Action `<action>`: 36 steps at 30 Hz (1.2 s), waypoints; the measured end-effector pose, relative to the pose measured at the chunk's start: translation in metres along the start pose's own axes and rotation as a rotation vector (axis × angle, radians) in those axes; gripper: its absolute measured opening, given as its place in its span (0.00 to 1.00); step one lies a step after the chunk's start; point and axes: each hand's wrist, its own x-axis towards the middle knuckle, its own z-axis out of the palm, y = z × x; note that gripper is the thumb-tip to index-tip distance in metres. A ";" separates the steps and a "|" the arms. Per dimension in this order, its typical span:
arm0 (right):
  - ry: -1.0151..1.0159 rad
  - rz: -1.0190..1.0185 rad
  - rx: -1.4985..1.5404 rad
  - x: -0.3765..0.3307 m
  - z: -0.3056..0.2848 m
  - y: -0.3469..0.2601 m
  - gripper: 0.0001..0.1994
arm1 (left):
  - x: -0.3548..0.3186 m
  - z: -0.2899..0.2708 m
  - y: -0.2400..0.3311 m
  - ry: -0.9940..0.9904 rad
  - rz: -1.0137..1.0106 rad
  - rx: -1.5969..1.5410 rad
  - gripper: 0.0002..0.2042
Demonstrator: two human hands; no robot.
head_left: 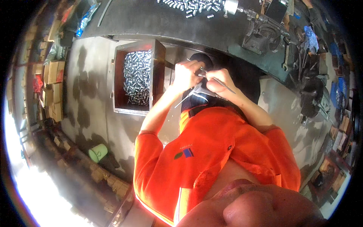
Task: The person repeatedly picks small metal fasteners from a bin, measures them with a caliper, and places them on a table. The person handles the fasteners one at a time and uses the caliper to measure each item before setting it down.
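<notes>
The left hand [186, 75] is curling closed, its fingers bent in around the near end of a small metal piece [203, 71] that it is gripping in front of the chest. The right hand [219, 80] is also closing into a loose fist, and it is pinching a thin metal rod [225, 86] that is sticking out to the right and slightly downward past its knuckles. The two hands are sitting just beside each other, nearly touching, with the small metal piece lying between their fingertips. Just below the hands, a bent grey metal bracket [196, 92] is poking out leftward; which hand is bearing it I cannot tell.

Both hands are working above the lap, over dark cloth, at the edge of a dark workbench [159, 22].

To the left of the left hand, close by, a brown wooden box [118, 83] is standing open on the concrete floor, and it is holding a heap of short shiny metal cylinders [138, 77] that fills much of its inside. More of the same small cylinders [193, 6] are lying scattered on the workbench top, well beyond the hands. A dark metal bench machine [262, 36] is standing on the bench to the right of them.

On the floor, lower left and well apart from the hands, a pale green cup [98, 153] is lying tilted near a row of cardboard boxes [53, 87].
</notes>
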 end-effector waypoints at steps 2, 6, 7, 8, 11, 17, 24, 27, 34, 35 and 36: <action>0.021 0.062 -0.027 -0.008 -0.014 0.002 0.10 | 0.015 -0.001 -0.015 0.000 -0.008 0.065 0.11; 0.140 0.086 0.028 -0.016 -0.046 -0.018 0.12 | 0.077 0.010 -0.066 -0.021 -0.055 0.283 0.11; 0.147 0.128 0.007 -0.020 -0.051 -0.014 0.12 | 0.101 0.010 -0.075 -0.009 -0.096 0.272 0.12; 0.150 0.128 0.042 -0.021 -0.052 -0.015 0.13 | 0.124 0.009 -0.086 -0.006 -0.158 0.278 0.12; 0.112 0.104 0.062 -0.021 -0.045 -0.016 0.15 | 0.168 -0.010 -0.114 0.285 -0.201 -0.012 0.14; 0.130 0.173 0.134 -0.030 -0.039 -0.006 0.13 | 0.133 -0.075 -0.075 0.065 -0.484 -0.404 0.16; 0.071 0.196 0.260 -0.027 -0.030 0.002 0.19 | -0.094 -0.125 -0.184 0.066 -0.738 -0.009 0.12; 0.030 0.213 0.295 -0.022 -0.025 0.007 0.18 | -0.172 -0.119 -0.188 -0.218 -0.710 0.330 0.16; -0.005 0.207 0.282 -0.022 -0.023 0.008 0.17 | -0.195 -0.091 -0.176 -0.460 -0.971 0.554 0.21; -0.004 0.193 0.260 -0.023 -0.024 0.008 0.18 | -0.194 -0.090 -0.180 -0.476 -0.962 0.533 0.21; -0.002 0.179 0.241 -0.023 -0.025 0.007 0.19 | -0.188 -0.095 -0.178 -0.438 -0.994 0.420 0.19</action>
